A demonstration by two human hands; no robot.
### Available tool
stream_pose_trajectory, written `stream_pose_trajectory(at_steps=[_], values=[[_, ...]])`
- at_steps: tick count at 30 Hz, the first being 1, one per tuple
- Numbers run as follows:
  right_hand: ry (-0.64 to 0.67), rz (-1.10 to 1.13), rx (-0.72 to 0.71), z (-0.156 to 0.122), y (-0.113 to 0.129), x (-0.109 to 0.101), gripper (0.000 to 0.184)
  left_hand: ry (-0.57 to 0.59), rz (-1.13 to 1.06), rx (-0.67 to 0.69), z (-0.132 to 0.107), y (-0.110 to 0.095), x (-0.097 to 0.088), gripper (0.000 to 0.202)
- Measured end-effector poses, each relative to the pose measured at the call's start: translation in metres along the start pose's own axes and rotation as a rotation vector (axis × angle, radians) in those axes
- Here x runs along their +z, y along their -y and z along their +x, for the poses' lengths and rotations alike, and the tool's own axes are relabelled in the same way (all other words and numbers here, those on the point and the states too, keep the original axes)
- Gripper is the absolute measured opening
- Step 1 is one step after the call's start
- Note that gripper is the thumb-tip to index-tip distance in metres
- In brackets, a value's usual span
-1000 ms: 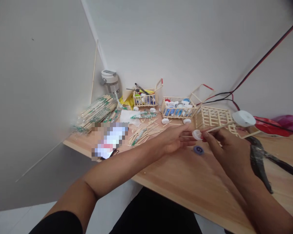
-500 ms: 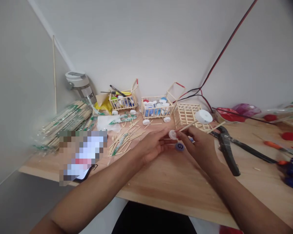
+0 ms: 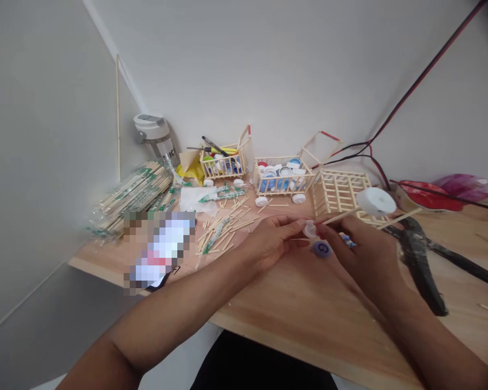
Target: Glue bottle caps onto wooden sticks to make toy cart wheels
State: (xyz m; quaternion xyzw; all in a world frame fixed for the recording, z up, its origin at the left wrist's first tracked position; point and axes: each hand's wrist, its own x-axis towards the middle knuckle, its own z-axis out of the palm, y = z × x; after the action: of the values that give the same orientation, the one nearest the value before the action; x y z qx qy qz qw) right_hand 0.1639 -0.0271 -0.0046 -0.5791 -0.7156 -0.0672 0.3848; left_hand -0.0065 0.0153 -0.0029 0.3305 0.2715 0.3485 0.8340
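Note:
My left hand (image 3: 274,241) pinches a small translucent bottle cap (image 3: 309,229) between thumb and fingers. My right hand (image 3: 364,254) grips a thin wooden stick (image 3: 341,215), whose far end carries a round white cap (image 3: 376,201). The fingertips of my right hand meet the translucent cap; whether the stick's near end touches it is hidden. On the table just below the hands lies a blue cap marked G (image 3: 321,249). Another blue cap (image 3: 347,240) is partly covered by my right hand. Behind them stands a basket frame of sticks (image 3: 344,189).
Two small stick carts (image 3: 284,176) (image 3: 224,162) filled with caps stand along the wall. Cut sticks (image 3: 223,230) lie left of my hands, near a blurred phone (image 3: 160,252) and bagged stick bundles (image 3: 134,200). Black-handled cutters (image 3: 421,265) lie at the right.
The view has swung left, so things appear farther right. My left thumb has closed onto the translucent cap, and its fingers are less spread. The right hand keeps hold of the stick.

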Motion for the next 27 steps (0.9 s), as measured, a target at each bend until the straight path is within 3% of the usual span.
stream_pose_trajectory(at_steps=[10, 17, 22, 27], values=[[0.026, 0.037, 0.052, 0.004, 0.004, -0.003, 0.025, -0.055, 0.175, 0.121, -0.001, 0.002, -0.001, 0.025], [0.096, 0.487, 0.350, 0.011, 0.001, -0.011, 0.022, -0.007, 0.235, 0.062, -0.005, -0.002, 0.003, 0.025], [0.190, 0.698, 0.401, 0.019, -0.001, -0.018, 0.023, 0.009, 0.295, 0.079, -0.007, -0.003, 0.006, 0.027], [0.244, 0.764, 0.454, 0.019, -0.003, -0.018, 0.025, -0.011, 0.303, 0.093, -0.006, -0.001, 0.006, 0.025]])
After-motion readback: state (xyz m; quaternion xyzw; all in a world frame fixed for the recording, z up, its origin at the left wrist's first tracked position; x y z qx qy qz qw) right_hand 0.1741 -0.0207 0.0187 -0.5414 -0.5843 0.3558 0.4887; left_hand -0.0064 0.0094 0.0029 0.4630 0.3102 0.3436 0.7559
